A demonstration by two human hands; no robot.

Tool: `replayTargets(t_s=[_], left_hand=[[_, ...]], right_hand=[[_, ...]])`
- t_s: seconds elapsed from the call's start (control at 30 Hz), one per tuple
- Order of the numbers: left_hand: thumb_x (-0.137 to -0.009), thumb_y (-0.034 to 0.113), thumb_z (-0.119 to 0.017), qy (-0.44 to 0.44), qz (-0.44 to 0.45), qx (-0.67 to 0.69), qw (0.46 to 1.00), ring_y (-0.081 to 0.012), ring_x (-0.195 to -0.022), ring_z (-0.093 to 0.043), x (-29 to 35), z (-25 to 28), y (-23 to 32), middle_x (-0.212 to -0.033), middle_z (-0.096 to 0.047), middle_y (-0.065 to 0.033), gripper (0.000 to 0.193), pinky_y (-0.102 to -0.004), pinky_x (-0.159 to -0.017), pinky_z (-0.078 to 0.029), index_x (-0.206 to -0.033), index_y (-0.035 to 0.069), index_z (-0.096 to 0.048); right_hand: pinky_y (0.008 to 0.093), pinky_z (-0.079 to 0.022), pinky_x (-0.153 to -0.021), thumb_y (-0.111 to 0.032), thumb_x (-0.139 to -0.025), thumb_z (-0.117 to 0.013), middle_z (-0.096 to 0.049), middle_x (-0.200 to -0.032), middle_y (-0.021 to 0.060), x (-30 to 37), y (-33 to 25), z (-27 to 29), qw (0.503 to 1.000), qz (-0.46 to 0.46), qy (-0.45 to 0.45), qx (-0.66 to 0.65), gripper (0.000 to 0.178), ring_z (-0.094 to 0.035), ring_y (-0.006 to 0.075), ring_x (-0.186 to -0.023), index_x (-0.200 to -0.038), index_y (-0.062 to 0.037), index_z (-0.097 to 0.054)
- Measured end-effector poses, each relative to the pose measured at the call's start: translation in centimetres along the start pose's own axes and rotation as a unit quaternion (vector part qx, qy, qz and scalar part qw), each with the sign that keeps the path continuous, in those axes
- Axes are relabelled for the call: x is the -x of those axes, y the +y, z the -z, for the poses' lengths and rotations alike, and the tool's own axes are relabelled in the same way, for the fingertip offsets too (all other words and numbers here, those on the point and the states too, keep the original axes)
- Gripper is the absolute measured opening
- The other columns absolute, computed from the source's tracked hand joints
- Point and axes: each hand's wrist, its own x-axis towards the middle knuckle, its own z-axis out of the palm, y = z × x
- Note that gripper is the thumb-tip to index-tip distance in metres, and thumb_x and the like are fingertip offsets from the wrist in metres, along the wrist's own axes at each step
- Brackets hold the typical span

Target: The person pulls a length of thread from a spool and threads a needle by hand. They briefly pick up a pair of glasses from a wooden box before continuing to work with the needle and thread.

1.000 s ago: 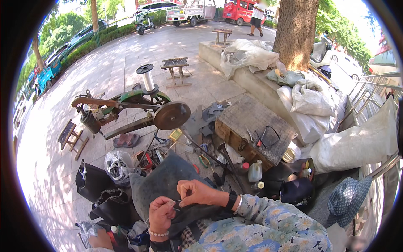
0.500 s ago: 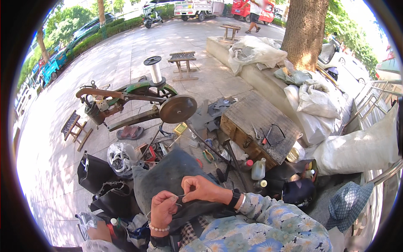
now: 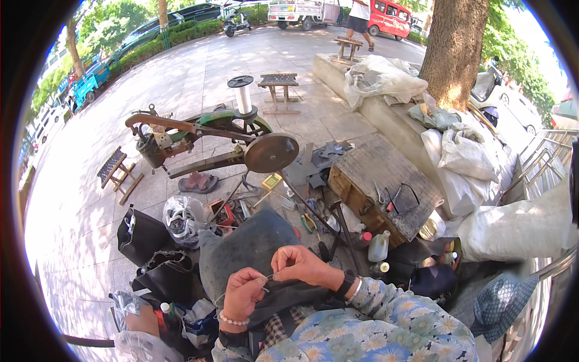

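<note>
Low over the dark cloth (image 3: 241, 241) on my lap, my two hands are close together. My left hand (image 3: 241, 298), with a beaded bracelet, pinches a thin pale thread (image 3: 269, 277) between thumb and fingertips. My right hand (image 3: 307, 266), with a black wristband, pinches the same strand just to the right. The fingertips nearly meet, and only a short length shows between them. A small loose bit of the strand hangs below the left fingertips. Whether a needle is also held is too small to tell.
Ahead stands a hand-cranked sewing machine (image 3: 199, 130) with a white thread spool (image 3: 243, 99). To its right is a wooden box (image 3: 386, 187) bearing glasses. Bottles (image 3: 379, 246), pliers (image 3: 309, 224), black bags (image 3: 142, 235) and a plastic bag (image 3: 183, 220) surround me. A person (image 3: 359, 23) walks far off.
The whole view has shifted, so the scene sits farther right. Both hands keep their pinch, with the fingertips now closer together. The distant person has walked leftward.
</note>
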Motion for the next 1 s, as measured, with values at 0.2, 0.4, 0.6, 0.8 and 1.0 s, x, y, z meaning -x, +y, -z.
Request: replayTargets(t_s=[0.2, 0.4, 0.6, 0.8, 1.0], left_hand=[[-0.077, 0.000, -0.054, -0.002, -0.001, 0.012, 1.000, -0.0048, -0.040, -0.028, 0.1, 0.1, 0.3, -0.051, -0.040, 0.0031, 0.004, -0.0223, -0.040, -0.025, -0.074, -0.001, -0.056], [-0.079, -0.001, -0.053, -0.017, -0.017, 0.021, 1.000, -0.0049, -0.039, -0.028, -0.4, 0.1, 0.0, -0.050, -0.039, 0.0018, 0.004, -0.0216, -0.038, -0.023, -0.075, -0.002, -0.054], [-0.080, 0.001, -0.051, -0.027, -0.037, 0.022, 0.999, -0.0037, -0.036, -0.025, -0.5, -0.1, -0.4, -0.051, -0.037, 0.0023, 0.004, -0.0208, -0.036, -0.023, -0.076, 0.001, -0.050], [-0.081, 0.004, -0.053, -0.038, -0.028, 0.010, 0.999, -0.0032, -0.036, -0.024, -1.1, -0.1, -1.2, -0.051, -0.035, 0.0035, 0.006, -0.0203, -0.035, -0.022, -0.076, 0.003, -0.049], [-0.081, 0.003, -0.053, -0.016, -0.036, 0.012, 0.999, -0.0032, -0.036, -0.023, -1.1, 0.4, -1.3, -0.049, -0.033, 0.0048, 0.005, -0.0204, -0.035, -0.021, -0.077, 0.003, -0.051]], right_hand=[[0.0217, -0.041, -0.055, 0.007, -0.066, -0.066, -0.054, -0.076, 0.0038, -0.1, -0.8, 0.1, 1.000, -0.014, 0.007, -0.015, 0.020, -0.051, 0.0086, -0.062, -0.067, -0.0049, -0.050], [0.0220, -0.042, -0.053, 0.002, -0.073, -0.062, -0.053, -0.072, 0.0021, 0.4, -0.8, 2.0, 0.999, 0.029, 0.018, 0.016, 0.009, -0.053, 0.0081, -0.060, -0.078, -0.0023, -0.055], [0.0316, -0.043, -0.058, -0.001, -0.070, -0.059, -0.054, -0.069, 0.0083, 0.8, -1.0, 1.7, 0.897, 0.228, 0.024, 0.378, 0.003, -0.056, 0.0226, -0.065, -0.072, -0.0010, -0.057], [0.0363, -0.041, -0.058, -0.002, -0.068, -0.055, -0.052, -0.069, 0.0090, 2.3, -1.8, 1.5, 0.876, 0.182, 0.084, 0.438, 0.001, -0.054, 0.0293, -0.067, -0.069, -0.0020, -0.055], [0.0367, -0.041, -0.056, -0.003, -0.066, -0.054, -0.052, -0.071, 0.0081, 1.6, -1.3, 1.7, 0.861, 0.167, 0.102, 0.469, 0.002, -0.054, 0.0304, -0.067, -0.067, -0.0035, -0.055]])
